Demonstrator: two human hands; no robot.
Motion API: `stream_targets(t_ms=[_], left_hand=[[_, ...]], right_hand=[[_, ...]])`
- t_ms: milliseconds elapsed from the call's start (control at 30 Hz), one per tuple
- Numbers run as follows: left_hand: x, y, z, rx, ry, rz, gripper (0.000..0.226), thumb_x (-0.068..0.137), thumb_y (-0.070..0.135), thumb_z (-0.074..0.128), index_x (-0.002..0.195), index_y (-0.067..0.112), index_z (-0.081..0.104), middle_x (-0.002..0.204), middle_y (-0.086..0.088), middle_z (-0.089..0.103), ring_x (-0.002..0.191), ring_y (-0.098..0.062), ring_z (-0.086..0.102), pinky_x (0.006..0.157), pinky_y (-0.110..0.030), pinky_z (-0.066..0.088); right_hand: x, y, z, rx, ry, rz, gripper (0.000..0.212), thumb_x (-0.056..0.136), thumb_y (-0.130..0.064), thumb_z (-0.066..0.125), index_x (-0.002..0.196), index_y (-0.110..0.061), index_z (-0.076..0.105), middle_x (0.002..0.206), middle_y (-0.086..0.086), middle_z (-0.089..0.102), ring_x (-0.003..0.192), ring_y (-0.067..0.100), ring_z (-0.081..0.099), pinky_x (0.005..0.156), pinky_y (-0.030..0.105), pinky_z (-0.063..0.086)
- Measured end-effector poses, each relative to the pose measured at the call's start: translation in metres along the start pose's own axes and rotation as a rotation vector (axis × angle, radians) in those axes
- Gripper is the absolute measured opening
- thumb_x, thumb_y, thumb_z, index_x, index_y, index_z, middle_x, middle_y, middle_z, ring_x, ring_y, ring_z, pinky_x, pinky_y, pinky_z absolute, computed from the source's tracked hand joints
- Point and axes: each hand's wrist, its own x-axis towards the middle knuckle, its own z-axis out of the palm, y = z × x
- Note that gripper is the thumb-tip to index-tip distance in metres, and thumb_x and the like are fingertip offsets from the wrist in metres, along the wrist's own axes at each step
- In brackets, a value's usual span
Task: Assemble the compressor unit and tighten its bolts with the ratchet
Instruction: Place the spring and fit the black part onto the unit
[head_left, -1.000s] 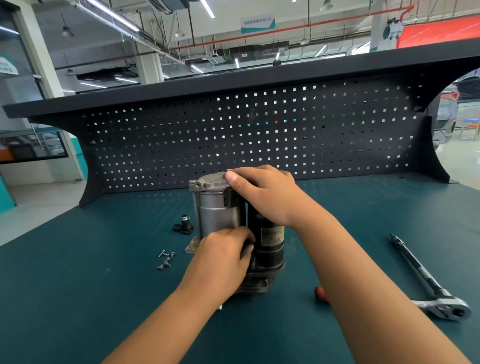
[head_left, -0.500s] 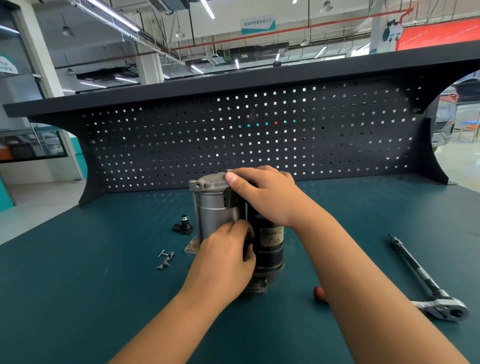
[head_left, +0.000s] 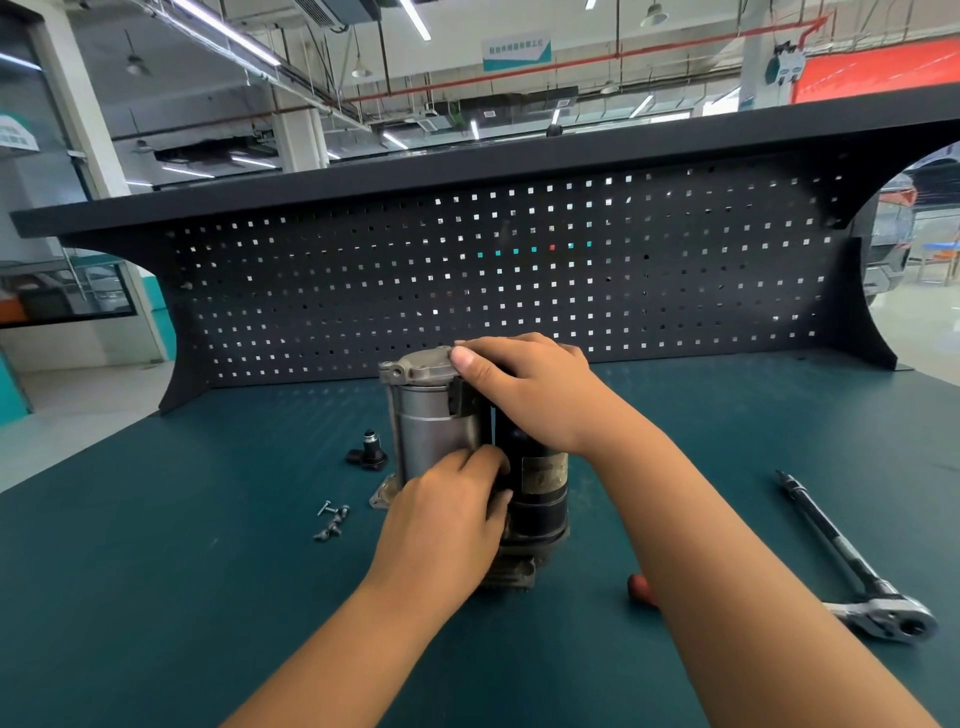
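Hands meet on the compressor unit (head_left: 431, 415), which stands upright on the green bench mat (head_left: 156, 571) at the centre of the frame. The right hand (head_left: 524, 395) is curled over its top, thumb lying on the grey cap. The left hand (head_left: 447, 514) grips lower down, fingers bent in against the seam between the grey cylinder and the black motor body; its back hides the fingertips and much of the unit's base. Just left of the unit lie a few loose bolts (head_left: 332, 519) and, above them, a small black fitting (head_left: 368, 454). A red object (head_left: 638, 590) peeks out from behind the right forearm. The ratchet (head_left: 852, 566) lies at lower right, well apart. Behind stands a black pegboard (head_left: 467, 291).
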Motion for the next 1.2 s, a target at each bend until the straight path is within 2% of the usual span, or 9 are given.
stream_targets(t_ms=[67, 167, 367, 500, 667, 800, 1000, 1100, 1200], left_hand=[[-0.0001, 0.0005, -0.0003, -0.047, 0.006, -0.015, 0.017, 0.080, 0.021, 0.063, 0.096, 0.024, 0.059, 0.091, 0.008, 0.064, 0.083, -0.017, 0.062, 0.066, -0.031, 0.050], [-0.0018, 0.0022, -0.0007, -0.005, 0.030, 0.007, 0.019, 0.079, 0.029, 0.067, 0.094, 0.023, 0.059, 0.090, 0.007, 0.060, 0.076, -0.020, 0.062, 0.060, -0.032, 0.049], [-0.0012, -0.0004, 0.0023, -0.071, 0.011, -0.026, 0.021, 0.079, 0.018, 0.062, 0.099, 0.024, 0.059, 0.093, 0.008, 0.064, 0.085, -0.018, 0.062, 0.070, -0.032, 0.050], [-0.0038, 0.0011, 0.0022, -0.016, 0.005, -0.015, 0.022, 0.081, 0.034, 0.066, 0.099, 0.023, 0.059, 0.094, 0.008, 0.062, 0.082, -0.021, 0.062, 0.066, -0.034, 0.051], [-0.0022, -0.0006, 0.0018, -0.091, 0.020, -0.021, 0.020, 0.080, 0.019, 0.063, 0.100, 0.023, 0.060, 0.094, 0.007, 0.065, 0.087, -0.018, 0.063, 0.071, -0.035, 0.051], [-0.0053, 0.0030, 0.0022, -0.035, 0.030, -0.018, 0.020, 0.081, 0.033, 0.064, 0.099, 0.023, 0.059, 0.097, 0.006, 0.057, 0.078, -0.026, 0.062, 0.064, -0.040, 0.052], [-0.0042, 0.0002, 0.0053, -0.115, 0.038, -0.026, 0.018, 0.079, 0.013, 0.063, 0.096, 0.021, 0.062, 0.091, 0.005, 0.065, 0.082, -0.020, 0.063, 0.069, -0.035, 0.053], [-0.0065, 0.0020, 0.0038, -0.081, 0.068, -0.019, 0.017, 0.074, 0.019, 0.067, 0.090, 0.019, 0.060, 0.084, 0.004, 0.064, 0.070, -0.024, 0.064, 0.058, -0.037, 0.054], [-0.0048, 0.0036, 0.0045, -0.004, 0.066, -0.004, 0.020, 0.073, 0.022, 0.076, 0.086, 0.015, 0.062, 0.078, 0.001, 0.064, 0.060, -0.027, 0.064, 0.047, -0.035, 0.052]], right_hand=[[0.0002, 0.0000, 0.0002, -0.002, 0.001, 0.001, 0.043, 0.093, -0.059, 0.027, 0.119, -0.042, 0.057, 0.095, -0.020, 0.052, 0.121, 0.010, 0.040, 0.104, 0.039, 0.014], [0.0004, 0.0000, 0.0007, -0.006, 0.005, -0.001, 0.042, 0.094, -0.058, 0.028, 0.119, -0.042, 0.057, 0.093, -0.021, 0.052, 0.121, 0.010, 0.039, 0.104, 0.039, 0.014], [0.0005, 0.0015, 0.0008, -0.007, 0.012, -0.006, 0.043, 0.093, -0.059, 0.028, 0.119, -0.042, 0.057, 0.091, -0.022, 0.050, 0.121, 0.010, 0.039, 0.105, 0.040, 0.015], [0.0005, 0.0004, 0.0008, -0.012, 0.014, -0.007, 0.043, 0.093, -0.059, 0.028, 0.119, -0.041, 0.058, 0.077, -0.026, 0.046, 0.118, 0.011, 0.041, 0.106, 0.040, 0.016], [0.0001, 0.0005, 0.0003, -0.007, 0.014, -0.004, 0.043, 0.093, -0.059, 0.028, 0.119, -0.041, 0.057, 0.087, -0.021, 0.049, 0.120, 0.011, 0.039, 0.106, 0.040, 0.016], [0.0003, 0.0003, 0.0008, -0.015, 0.013, -0.008, 0.044, 0.093, -0.059, 0.028, 0.118, -0.040, 0.058, 0.075, -0.025, 0.044, 0.116, 0.010, 0.041, 0.107, 0.040, 0.017], [0.0010, 0.0021, 0.0007, -0.009, 0.020, -0.011, 0.043, 0.093, -0.058, 0.029, 0.119, -0.041, 0.057, 0.089, -0.022, 0.051, 0.119, 0.010, 0.040, 0.101, 0.036, 0.016], [0.0010, 0.0012, 0.0011, -0.020, 0.014, -0.011, 0.044, 0.092, -0.060, 0.028, 0.119, -0.040, 0.058, 0.081, -0.023, 0.050, 0.117, 0.011, 0.042, 0.105, 0.039, 0.018], [0.0012, 0.0012, 0.0011, -0.017, 0.016, -0.013, 0.043, 0.093, -0.059, 0.028, 0.119, -0.041, 0.057, 0.094, -0.020, 0.054, 0.119, 0.011, 0.041, 0.105, 0.039, 0.017]])
